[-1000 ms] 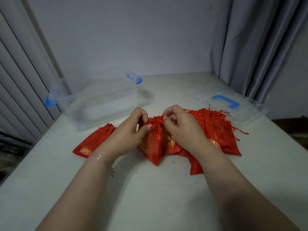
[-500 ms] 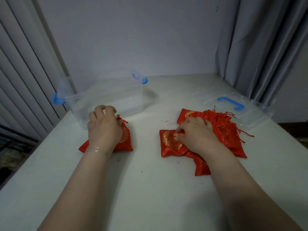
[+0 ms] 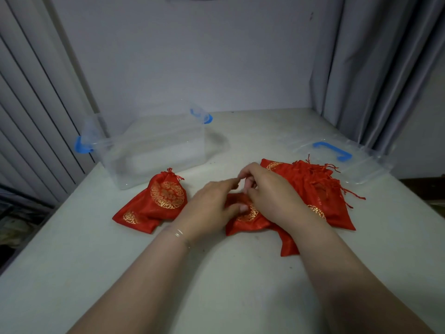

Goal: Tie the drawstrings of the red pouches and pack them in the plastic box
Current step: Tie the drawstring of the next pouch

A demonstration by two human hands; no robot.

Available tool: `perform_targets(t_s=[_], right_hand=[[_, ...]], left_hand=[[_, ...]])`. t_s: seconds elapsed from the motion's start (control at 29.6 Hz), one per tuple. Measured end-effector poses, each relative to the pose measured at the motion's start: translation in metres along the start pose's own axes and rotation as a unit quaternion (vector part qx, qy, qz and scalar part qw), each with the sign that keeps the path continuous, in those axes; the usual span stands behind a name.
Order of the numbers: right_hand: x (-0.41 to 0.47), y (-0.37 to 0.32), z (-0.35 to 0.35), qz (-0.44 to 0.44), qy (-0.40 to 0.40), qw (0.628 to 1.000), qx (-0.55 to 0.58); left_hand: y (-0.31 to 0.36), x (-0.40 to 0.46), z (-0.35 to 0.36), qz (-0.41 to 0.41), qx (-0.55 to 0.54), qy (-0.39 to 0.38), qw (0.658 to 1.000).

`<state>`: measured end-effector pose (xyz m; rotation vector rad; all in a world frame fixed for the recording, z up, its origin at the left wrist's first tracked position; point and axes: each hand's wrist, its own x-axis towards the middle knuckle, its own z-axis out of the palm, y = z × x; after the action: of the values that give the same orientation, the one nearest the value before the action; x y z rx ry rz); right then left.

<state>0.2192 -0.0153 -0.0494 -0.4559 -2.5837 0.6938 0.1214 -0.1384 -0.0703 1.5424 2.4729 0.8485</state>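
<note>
A red pouch [image 3: 248,219] with gold print lies at the table's middle under both hands. My left hand [image 3: 212,203] pinches its left side between thumb and fingers. My right hand [image 3: 272,191] covers its top with fingers curled at the mouth; the drawstrings there are hidden. A cinched pouch [image 3: 167,195] lies to the left on top of another red pouch [image 3: 133,216]. A pile of several loose pouches [image 3: 315,186] with tasselled strings lies to the right. The clear plastic box [image 3: 154,150] with blue latches stands open at the back left, and I see no pouches in it.
The box's clear lid [image 3: 356,165] with a blue handle lies at the back right, close to the table's edge. Grey curtains hang at the right and vertical blinds at the left. The white table [image 3: 216,285] spreads out bare in front of the pouches.
My left hand left the cinched pouch on the left stack and moved right to join my right hand on a pouch from the pile.
</note>
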Motion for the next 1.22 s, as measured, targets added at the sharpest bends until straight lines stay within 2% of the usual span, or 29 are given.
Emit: perform_targets(t_s=[0.07,0.14,0.24,0.3,0.37,0.47,0.54,0.64,0.71,0.81,0.95,1.12,1.22], right_hand=[[-0.001,0.000,0.000,-0.002,0.024,1.000,0.004],[-0.001,0.004,-0.002,0.006,0.034,0.998,-0.058],[-0.003,0.010,-0.009,0.094,-0.052,0.975,-0.197],[-0.003,0.012,-0.009,0.126,-0.099,0.959,-0.235],[-0.003,0.009,-0.010,0.096,-0.066,0.972,-0.202],[-0.004,0.000,-0.013,0.005,0.006,0.998,-0.060],[-0.004,-0.006,-0.012,-0.019,0.022,0.998,0.060],[-0.005,-0.010,-0.009,-0.015,0.080,0.981,0.174],[-0.005,-0.009,-0.010,0.032,0.090,0.976,0.194],[-0.001,-0.002,-0.011,0.107,0.049,0.975,0.188],[0.001,-0.002,-0.008,0.053,0.055,0.988,0.137],[-0.001,-0.008,-0.011,0.018,0.066,0.980,0.188],[-0.001,-0.006,-0.013,0.034,0.092,0.967,0.234]], left_hand=[[-0.003,0.003,0.002,-0.005,-0.013,-0.037,0.999],[-0.003,0.004,0.002,-0.015,0.001,-0.042,0.999],[-0.004,0.002,-0.003,-0.033,0.031,-0.044,0.998],[-0.007,0.002,-0.006,-0.048,0.039,-0.048,0.997],[-0.008,0.001,-0.009,-0.050,0.059,-0.047,0.996],[-0.002,-0.001,-0.012,-0.036,0.030,-0.009,0.999],[0.005,-0.002,-0.019,-0.044,-0.092,0.024,0.994],[0.013,-0.004,-0.028,-0.059,-0.267,0.055,0.960],[0.014,-0.007,-0.031,-0.074,-0.336,0.073,0.936],[0.014,-0.007,-0.032,-0.081,-0.406,0.070,0.907],[0.016,-0.008,-0.033,-0.083,-0.471,0.079,0.875],[0.015,-0.006,-0.036,-0.087,-0.467,0.149,0.867],[0.009,-0.005,-0.039,-0.090,-0.420,0.197,0.882]])
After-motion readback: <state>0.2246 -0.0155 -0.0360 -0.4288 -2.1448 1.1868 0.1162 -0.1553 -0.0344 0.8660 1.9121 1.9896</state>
